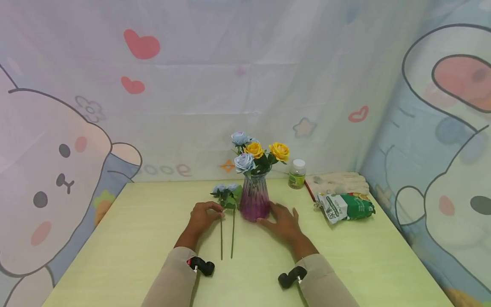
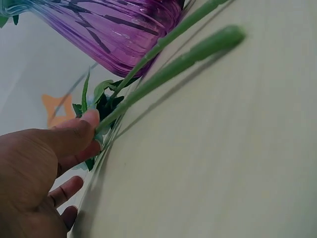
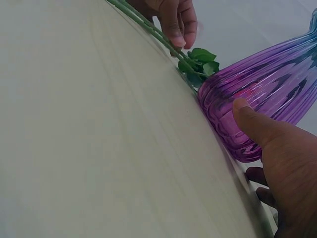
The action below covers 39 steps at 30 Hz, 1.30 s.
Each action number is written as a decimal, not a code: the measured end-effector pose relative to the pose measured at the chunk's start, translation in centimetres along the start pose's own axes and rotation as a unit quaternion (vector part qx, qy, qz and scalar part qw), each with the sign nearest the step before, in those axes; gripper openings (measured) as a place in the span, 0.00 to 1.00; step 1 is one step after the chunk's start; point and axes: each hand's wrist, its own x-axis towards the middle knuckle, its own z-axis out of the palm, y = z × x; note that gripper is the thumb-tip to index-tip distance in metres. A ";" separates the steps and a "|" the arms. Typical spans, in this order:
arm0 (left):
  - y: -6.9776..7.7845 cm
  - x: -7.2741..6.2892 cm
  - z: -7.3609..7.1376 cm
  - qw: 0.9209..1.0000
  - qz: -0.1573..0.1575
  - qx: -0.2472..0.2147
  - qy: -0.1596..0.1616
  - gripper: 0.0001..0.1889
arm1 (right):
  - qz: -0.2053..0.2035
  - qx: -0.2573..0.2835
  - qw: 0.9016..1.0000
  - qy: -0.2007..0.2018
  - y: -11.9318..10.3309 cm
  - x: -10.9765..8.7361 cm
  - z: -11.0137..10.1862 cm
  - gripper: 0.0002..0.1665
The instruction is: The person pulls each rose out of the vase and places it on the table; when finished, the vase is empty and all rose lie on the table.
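Note:
A glass vase (image 1: 255,198), clear at the top and purple below, stands upright with yellow roses (image 1: 279,152) and light-blue roses (image 1: 244,163) in it. My right hand (image 1: 284,222) holds the vase low on its right side; in the right wrist view the thumb (image 3: 252,121) lies against the glass. Left of the vase, two blue artificial roses (image 1: 225,188) lie on the table, stems toward me. My left hand (image 1: 203,218) pinches the left stem (image 2: 168,74) between thumb and forefinger, its other fingers loose. Leaves partly hide the blooms in the left wrist view.
Behind the vase to the right stands a white-capped jar (image 1: 297,174). Farther right are a green-and-white packet (image 1: 347,207), a pale glove-like cloth (image 1: 339,183) and a thin red stick (image 1: 310,190). A printed curtain (image 1: 215,76) hangs along the table's back edge.

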 end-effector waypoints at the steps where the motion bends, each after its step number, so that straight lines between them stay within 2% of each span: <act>1: -0.1 -0.1 -0.1 1.000 -0.004 -0.007 0.001 0.07 | 0.000 0.001 1.000 -0.001 -0.1 0.0 0.0 0.51; 7: -0.3 -0.5 -0.9 0.999 -0.013 -0.044 0.007 0.11 | -0.003 -0.001 1.000 0.000 -0.1 0.1 0.1 0.50; 11: 0.7 -0.6 -1.5 0.998 0.002 -0.053 0.042 0.16 | -0.003 -0.005 1.000 -0.002 0.0 0.2 0.2 0.51; 14: 2.5 -0.6 -1.9 0.995 0.026 -0.068 0.073 0.20 | -0.004 -0.004 1.000 0.000 -0.1 0.2 0.2 0.51; 18: 5.8 -0.5 -2.1 0.989 0.069 -0.082 0.101 0.21 | -0.008 0.004 1.000 0.007 -0.3 0.0 0.0 0.50; 21: 8.1 -0.7 -1.9 0.983 0.099 -0.097 0.118 0.20 | -0.007 0.002 1.000 0.004 -0.3 0.0 0.0 0.50; 23: 9.3 -0.8 -1.5 0.979 0.106 -0.116 0.128 0.20 | -0.005 -0.002 1.000 0.002 -0.3 0.0 0.0 0.51; 28: 11.4 -1.0 0.3 0.968 0.095 -0.174 0.152 0.24 | -0.003 -0.007 1.000 0.002 -0.3 0.1 0.1 0.51; 33: 13.8 -1.0 1.5 0.952 0.087 -0.237 0.174 0.29 | -0.002 -0.009 1.000 0.003 -0.2 0.1 0.2 0.51; 39: 16.7 -0.8 2.9 0.945 0.077 -0.259 0.185 0.32 | 0.007 -0.009 1.000 -0.003 -0.3 0.0 -0.1 0.52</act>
